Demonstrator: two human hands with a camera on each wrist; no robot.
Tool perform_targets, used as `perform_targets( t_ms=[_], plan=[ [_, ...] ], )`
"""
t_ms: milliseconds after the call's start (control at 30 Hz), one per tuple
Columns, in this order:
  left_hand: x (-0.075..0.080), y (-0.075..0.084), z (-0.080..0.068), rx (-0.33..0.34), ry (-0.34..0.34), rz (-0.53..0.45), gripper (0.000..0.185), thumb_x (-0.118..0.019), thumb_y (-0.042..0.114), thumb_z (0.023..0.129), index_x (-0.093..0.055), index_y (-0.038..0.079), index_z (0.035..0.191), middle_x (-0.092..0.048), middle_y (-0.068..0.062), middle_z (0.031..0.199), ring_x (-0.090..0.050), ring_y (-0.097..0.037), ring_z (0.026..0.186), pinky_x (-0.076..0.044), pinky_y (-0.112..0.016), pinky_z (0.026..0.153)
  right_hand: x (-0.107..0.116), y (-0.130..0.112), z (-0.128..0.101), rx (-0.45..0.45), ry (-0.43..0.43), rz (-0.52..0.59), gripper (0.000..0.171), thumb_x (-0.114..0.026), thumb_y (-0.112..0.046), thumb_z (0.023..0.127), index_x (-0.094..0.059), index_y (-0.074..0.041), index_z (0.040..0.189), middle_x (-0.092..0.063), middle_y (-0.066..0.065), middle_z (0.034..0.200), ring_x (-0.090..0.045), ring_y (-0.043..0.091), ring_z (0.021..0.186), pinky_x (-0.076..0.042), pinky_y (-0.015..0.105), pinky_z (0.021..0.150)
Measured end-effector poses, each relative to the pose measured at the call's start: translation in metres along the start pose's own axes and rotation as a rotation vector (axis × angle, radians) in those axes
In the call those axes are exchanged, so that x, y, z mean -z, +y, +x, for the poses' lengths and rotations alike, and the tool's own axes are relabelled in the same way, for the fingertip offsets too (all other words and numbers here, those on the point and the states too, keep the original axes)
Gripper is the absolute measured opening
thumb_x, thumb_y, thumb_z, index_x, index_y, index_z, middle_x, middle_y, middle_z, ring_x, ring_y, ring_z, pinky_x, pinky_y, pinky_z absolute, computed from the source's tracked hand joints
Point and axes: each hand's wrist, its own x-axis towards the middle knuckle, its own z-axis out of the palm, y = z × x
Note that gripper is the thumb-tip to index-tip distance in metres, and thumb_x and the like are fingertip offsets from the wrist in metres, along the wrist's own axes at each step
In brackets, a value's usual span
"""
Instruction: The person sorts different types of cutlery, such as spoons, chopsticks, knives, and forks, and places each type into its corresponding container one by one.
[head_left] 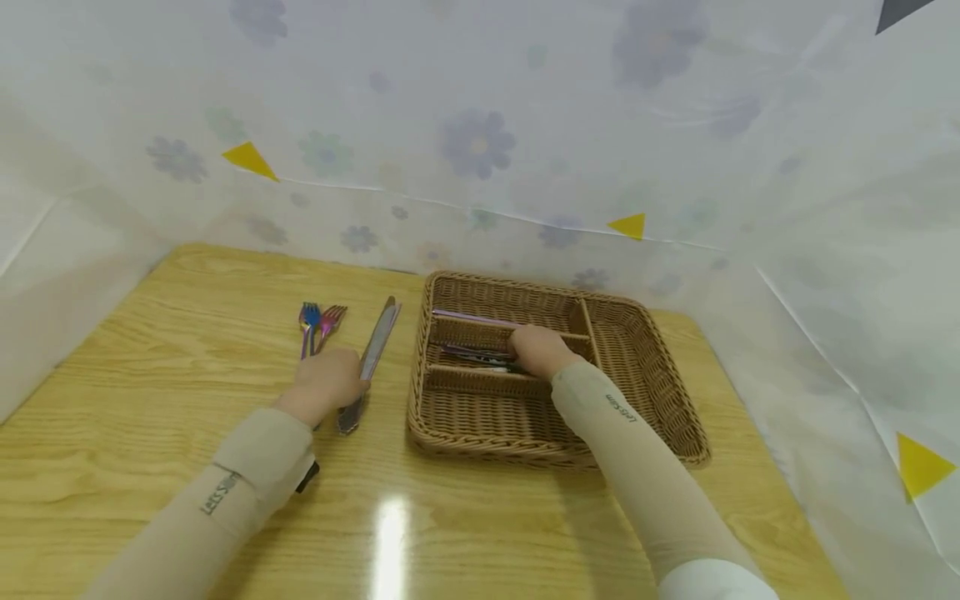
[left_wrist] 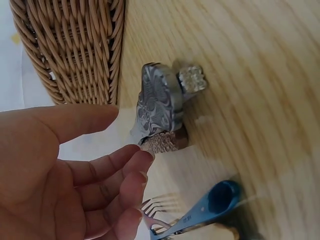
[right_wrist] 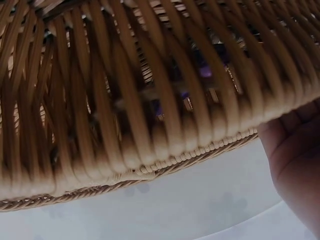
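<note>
My left hand (head_left: 324, 383) is by a small group of table knives (head_left: 377, 340) lying on the table. In the left wrist view its thumb and relaxed fingers stand apart beside the patterned knife handles (left_wrist: 161, 102), with nothing gripped. Just left of that hand lie several forks (head_left: 310, 317), one blue, others pinkish. Inside a wicker basket (head_left: 417, 408), my right hand (head_left: 540, 348) reaches down into the middle narrow compartment, at the end of some cutlery (head_left: 474, 357). Basketwork hides its fingertips in the right wrist view.
Along a basket divider runs a thin purple-pink utensil (head_left: 476, 318). The basket has a long compartment on its right side and a wide one in front. Behind the wooden table (head_left: 187, 333) hangs a flowered white sheet (head_left: 525, 167).
</note>
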Motion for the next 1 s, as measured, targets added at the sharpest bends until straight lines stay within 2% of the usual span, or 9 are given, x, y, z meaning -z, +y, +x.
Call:
perform_targets(
  t_ms=[267, 400, 533, 667, 800, 1000],
  plan=[
    [-0.003, 0.006, 0.001, 0.023, -0.016, -0.004, 0.026, -0.066, 0.028, 0.084, -0.057, 0.007, 0.072, -0.059, -0.004, 0.07, -0.055, -0.018, 0.063, -0.047, -0.037, 0.059, 0.002, 0.001, -0.002, 0.01, 0.024, -0.019, 0.01, -0.06, -0.01, 0.09, -0.07, -0.01, 0.094, -0.069, 0.006, 0.092, -0.063, 0.016, 0.073, -0.053, 0.033, 0.066],
    [-0.005, 0.006, 0.001, 0.018, 0.001, 0.011, 0.025, -0.066, 0.025, 0.084, -0.058, 0.006, 0.071, -0.059, -0.005, 0.069, -0.055, -0.018, 0.062, -0.049, -0.039, 0.063, 0.005, 0.0, -0.004, 0.023, 0.043, -0.016, 0.01, -0.06, -0.013, 0.091, -0.069, -0.01, 0.088, -0.067, 0.004, 0.079, -0.055, 0.012, 0.061, -0.044, 0.028, 0.056],
    [-0.008, 0.006, 0.002, 0.02, 0.007, 0.009, 0.023, -0.064, 0.021, 0.084, -0.056, 0.005, 0.069, -0.057, -0.005, 0.066, -0.053, -0.016, 0.058, -0.048, -0.034, 0.058, 0.008, -0.004, -0.007, 0.036, 0.044, -0.018, 0.012, -0.058, -0.014, 0.092, -0.068, -0.01, 0.088, -0.064, 0.003, 0.073, -0.048, 0.011, 0.056, -0.038, 0.026, 0.053],
    [-0.01, 0.007, 0.003, 0.038, 0.007, -0.017, 0.019, -0.062, 0.015, 0.084, -0.057, 0.003, 0.07, -0.056, -0.006, 0.066, -0.052, -0.016, 0.056, -0.045, -0.028, 0.052, 0.011, -0.007, -0.012, 0.043, 0.04, -0.02, 0.015, -0.057, -0.015, 0.093, -0.069, -0.009, 0.097, -0.067, 0.004, 0.081, -0.054, 0.011, 0.06, -0.043, 0.027, 0.056],
    [-0.011, 0.008, 0.004, 0.02, 0.015, -0.023, 0.018, -0.062, 0.014, 0.085, -0.059, 0.0, 0.074, -0.058, -0.008, 0.07, -0.054, -0.017, 0.058, -0.045, -0.026, 0.049, 0.011, -0.007, -0.015, 0.051, 0.048, -0.025, 0.019, -0.058, -0.017, 0.092, -0.069, -0.009, 0.105, -0.07, 0.005, 0.092, -0.062, 0.013, 0.067, -0.052, 0.03, 0.064],
    [-0.013, 0.011, 0.005, -0.019, 0.043, -0.014, 0.016, -0.059, 0.008, 0.085, -0.061, -0.008, 0.087, -0.065, -0.016, 0.081, -0.06, -0.022, 0.067, -0.053, -0.036, 0.062, 0.01, -0.005, -0.017, 0.039, 0.054, -0.024, 0.022, -0.058, -0.018, 0.093, -0.068, -0.009, 0.11, -0.071, 0.006, 0.1, -0.067, 0.016, 0.078, -0.055, 0.033, 0.073]
  ],
)
